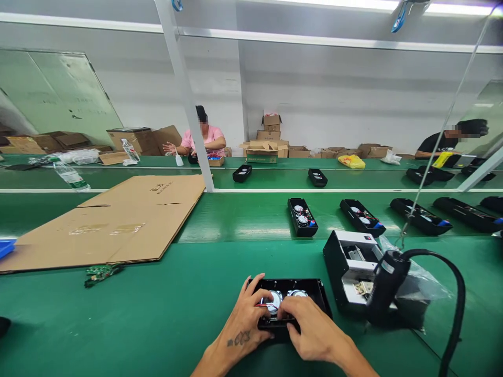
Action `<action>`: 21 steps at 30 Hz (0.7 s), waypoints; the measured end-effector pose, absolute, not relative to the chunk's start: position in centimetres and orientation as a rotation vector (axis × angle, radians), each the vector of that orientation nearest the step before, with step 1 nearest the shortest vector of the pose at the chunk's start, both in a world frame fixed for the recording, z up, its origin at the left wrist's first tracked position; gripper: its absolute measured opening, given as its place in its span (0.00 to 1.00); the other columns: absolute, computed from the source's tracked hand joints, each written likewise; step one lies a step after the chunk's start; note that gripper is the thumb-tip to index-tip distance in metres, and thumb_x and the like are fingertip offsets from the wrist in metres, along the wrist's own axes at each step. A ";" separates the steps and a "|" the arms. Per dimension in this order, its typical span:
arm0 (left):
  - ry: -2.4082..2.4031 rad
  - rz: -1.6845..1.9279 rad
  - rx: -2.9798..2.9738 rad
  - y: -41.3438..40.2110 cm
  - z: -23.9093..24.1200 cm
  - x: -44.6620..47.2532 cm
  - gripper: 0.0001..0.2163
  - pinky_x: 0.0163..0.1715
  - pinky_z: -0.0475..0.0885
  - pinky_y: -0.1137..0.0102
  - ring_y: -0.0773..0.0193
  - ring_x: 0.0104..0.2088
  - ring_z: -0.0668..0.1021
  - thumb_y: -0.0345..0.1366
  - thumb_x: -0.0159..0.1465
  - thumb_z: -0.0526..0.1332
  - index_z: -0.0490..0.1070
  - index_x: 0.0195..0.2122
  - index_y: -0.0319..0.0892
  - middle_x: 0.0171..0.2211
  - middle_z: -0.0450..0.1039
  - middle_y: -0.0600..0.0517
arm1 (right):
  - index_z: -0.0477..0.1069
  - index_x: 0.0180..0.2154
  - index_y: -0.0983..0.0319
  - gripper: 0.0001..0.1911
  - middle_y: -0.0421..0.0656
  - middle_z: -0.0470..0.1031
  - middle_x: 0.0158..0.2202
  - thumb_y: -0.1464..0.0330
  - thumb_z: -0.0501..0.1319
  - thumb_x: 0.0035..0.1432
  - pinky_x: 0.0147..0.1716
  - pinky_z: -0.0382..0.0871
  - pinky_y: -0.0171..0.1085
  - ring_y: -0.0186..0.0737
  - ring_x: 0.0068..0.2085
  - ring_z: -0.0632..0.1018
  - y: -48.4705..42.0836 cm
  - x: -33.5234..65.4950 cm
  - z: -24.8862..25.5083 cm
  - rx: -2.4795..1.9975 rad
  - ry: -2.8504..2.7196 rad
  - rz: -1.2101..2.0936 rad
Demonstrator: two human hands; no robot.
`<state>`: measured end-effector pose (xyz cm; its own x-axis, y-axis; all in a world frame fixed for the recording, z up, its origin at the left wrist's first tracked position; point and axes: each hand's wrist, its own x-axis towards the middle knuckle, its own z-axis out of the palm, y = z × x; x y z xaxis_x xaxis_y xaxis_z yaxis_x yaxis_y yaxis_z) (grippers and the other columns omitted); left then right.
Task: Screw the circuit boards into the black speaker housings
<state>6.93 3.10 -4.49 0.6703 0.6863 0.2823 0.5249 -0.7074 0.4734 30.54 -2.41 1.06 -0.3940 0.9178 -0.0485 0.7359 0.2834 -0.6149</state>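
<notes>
A black speaker housing [320,298] lies open side up on the green bench in front of me, with two round silver-and-white speaker drivers [297,294] inside. My left hand [245,317] is closed round its left end, thumb low at the front wall and fingers reaching in over the left driver. Thin red wires [261,305] show beside those fingers. My right hand [310,327] curls over the front wall, its fingertips inside between the drivers and its thumb outside. Whatever lies under the right fingertips is hidden.
Right of the housing stand a black-and-white screw feeder box [338,272] and a hanging black electric screwdriver [387,285] with its cable. More housings [302,217] line the belt beyond. Flat cardboard [129,220] and circuit boards [101,273] lie left. Two people sit across.
</notes>
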 end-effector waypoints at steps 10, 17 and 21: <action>1.203 0.417 2.213 2.1 -0.6 8.5 0.13 0.71 0.57 0.41 0.35 0.71 0.67 0.30 0.46 0.83 0.84 0.30 0.48 0.50 0.83 0.53 | 0.76 0.54 0.63 0.21 0.53 0.80 0.53 0.78 0.62 0.58 0.60 0.68 0.52 0.57 0.54 0.81 -2.7 28.8 2.9 -1.578 -2.563 0.660; 1.192 0.327 2.045 7.2 1.5 8.6 0.17 0.50 0.72 0.65 0.55 0.49 0.81 0.42 0.41 0.85 0.80 0.24 0.45 0.50 0.82 0.57 | 0.80 0.47 0.57 0.20 0.42 0.85 0.39 0.76 0.67 0.51 0.31 0.62 0.36 0.47 0.41 0.84 2.9 29.4 4.9 -1.585 -2.505 0.821; 1.130 0.266 1.985 9.8 1.8 8.6 0.20 0.41 0.71 0.69 0.57 0.46 0.82 0.49 0.41 0.83 0.75 0.19 0.44 0.43 0.83 0.56 | 0.81 0.42 0.58 0.18 0.40 0.82 0.31 0.71 0.72 0.45 0.25 0.52 0.37 0.43 0.31 0.80 5.5 29.4 5.3 -1.586 -2.527 0.850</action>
<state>8.57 9.80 1.83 0.5757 0.7929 -0.1999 0.6200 -0.2638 0.7390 29.43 5.50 5.30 -0.4768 0.8434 -0.2477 0.8217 0.3276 -0.4664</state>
